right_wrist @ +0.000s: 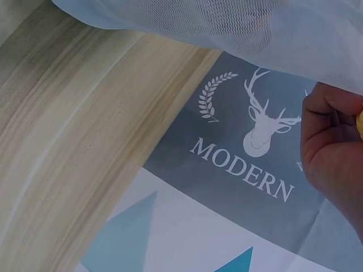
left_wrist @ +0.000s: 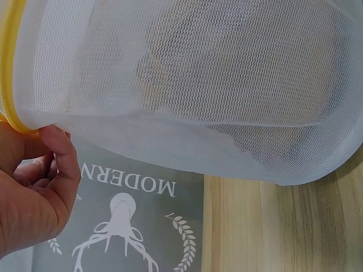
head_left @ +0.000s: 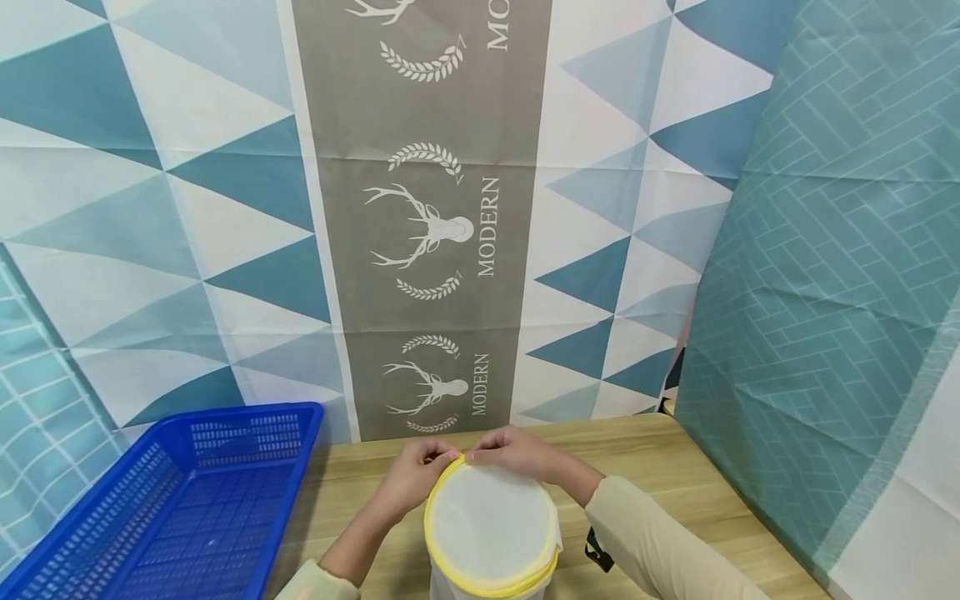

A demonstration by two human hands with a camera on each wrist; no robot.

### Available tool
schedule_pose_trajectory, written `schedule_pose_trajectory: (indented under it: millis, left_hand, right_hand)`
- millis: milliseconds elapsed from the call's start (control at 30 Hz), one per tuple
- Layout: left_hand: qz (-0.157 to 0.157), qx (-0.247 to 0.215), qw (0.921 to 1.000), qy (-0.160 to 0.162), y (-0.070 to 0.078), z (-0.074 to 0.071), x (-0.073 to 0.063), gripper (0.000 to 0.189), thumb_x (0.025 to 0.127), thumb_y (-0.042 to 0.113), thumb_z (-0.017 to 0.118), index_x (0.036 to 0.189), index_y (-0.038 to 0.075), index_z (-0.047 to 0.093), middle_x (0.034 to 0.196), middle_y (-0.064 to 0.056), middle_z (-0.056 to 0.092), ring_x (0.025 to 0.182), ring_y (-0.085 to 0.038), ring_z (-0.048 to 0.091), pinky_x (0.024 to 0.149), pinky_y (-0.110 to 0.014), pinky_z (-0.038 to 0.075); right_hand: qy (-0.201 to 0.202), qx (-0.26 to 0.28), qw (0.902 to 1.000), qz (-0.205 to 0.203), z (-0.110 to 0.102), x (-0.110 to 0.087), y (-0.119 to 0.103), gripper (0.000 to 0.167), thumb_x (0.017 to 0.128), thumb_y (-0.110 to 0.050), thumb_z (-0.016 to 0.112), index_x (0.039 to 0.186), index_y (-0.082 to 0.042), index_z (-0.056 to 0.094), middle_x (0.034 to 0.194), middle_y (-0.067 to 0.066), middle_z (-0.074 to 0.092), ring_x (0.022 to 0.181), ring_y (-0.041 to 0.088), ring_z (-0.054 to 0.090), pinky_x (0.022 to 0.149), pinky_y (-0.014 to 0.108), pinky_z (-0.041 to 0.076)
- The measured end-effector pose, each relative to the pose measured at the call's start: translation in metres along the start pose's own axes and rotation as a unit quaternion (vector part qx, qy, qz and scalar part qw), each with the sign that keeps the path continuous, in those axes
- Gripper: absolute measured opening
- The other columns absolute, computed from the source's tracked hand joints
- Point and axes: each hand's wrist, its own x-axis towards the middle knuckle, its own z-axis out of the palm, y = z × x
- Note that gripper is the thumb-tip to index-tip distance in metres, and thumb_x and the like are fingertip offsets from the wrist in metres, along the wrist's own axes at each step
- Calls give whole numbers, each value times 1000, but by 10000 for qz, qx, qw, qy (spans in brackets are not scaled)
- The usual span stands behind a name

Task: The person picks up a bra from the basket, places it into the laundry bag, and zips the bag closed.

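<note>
A white mesh laundry bag (head_left: 491,525) with a yellow edge round its flat round top stands upright on the wooden table. My left hand (head_left: 415,477) pinches the bag's rim at its far side; in the left wrist view the fingers of that left hand (left_wrist: 42,175) grip the mesh just by the yellow trim. Close beside it, my right hand (head_left: 517,454) pinches the same rim. The right wrist view shows this right hand (right_wrist: 334,141) curled at a bit of yellow trim, partly cut off by the frame. Something brownish shows blurred through the mesh (left_wrist: 238,68).
A blue plastic basket (head_left: 296,492) stands on the left of the wooden table (head_left: 637,450). Behind the table hangs a patterned cloth (head_left: 442,250), and a green cloth (head_left: 817,292) hangs at the right. A black strap (head_left: 597,552) shows beneath the right sleeve.
</note>
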Motion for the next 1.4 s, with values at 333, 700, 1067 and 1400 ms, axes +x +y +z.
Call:
schedule_pose_trajectory:
  millis: [333, 700, 1067, 1400]
  left_hand:
    - [-48, 43, 10000, -49, -1, -3, -3, 19, 93, 16, 58, 94, 0, 67, 84, -7, 65, 72, -12, 58, 62, -25, 50]
    - [-257, -202, 9994, -125, -5, -5, -4, 22, 94, 20, 56, 97, -1, 65, 80, -6, 62, 61, -11, 54, 52, -25, 48]
    - [-256, -148, 9996, -40, -5, -5, -5, 21, 93, 19, 57, 96, 0, 66, 85, -7, 64, 70, -12, 57, 60, -25, 49]
    - [-233, -82, 9997, -77, -5, -6, -5, 21, 93, 19, 57, 95, 0, 66, 85, -7, 63, 73, -13, 57, 63, -26, 50]
  right_hand:
    - [-69, -172, 9998, -25, 4, -1, -4, 25, 93, -28, 57, 97, -9, 72, 79, 0, 67, 58, 7, 59, 53, 24, 51]
    - [128, -226, 9997, -32, 3, -3, 0, 25, 93, -26, 56, 97, -8, 72, 81, 2, 68, 57, 7, 58, 53, 24, 50]
    - [163, -226, 9996, 37, 6, 0, -2, 27, 91, -30, 57, 90, -8, 72, 70, -3, 64, 52, 7, 57, 49, 24, 49]
    - [-15, -173, 9998, -30, 10, 3, -6, 25, 92, -30, 57, 98, -10, 72, 79, 0, 68, 57, 7, 59, 53, 25, 51]
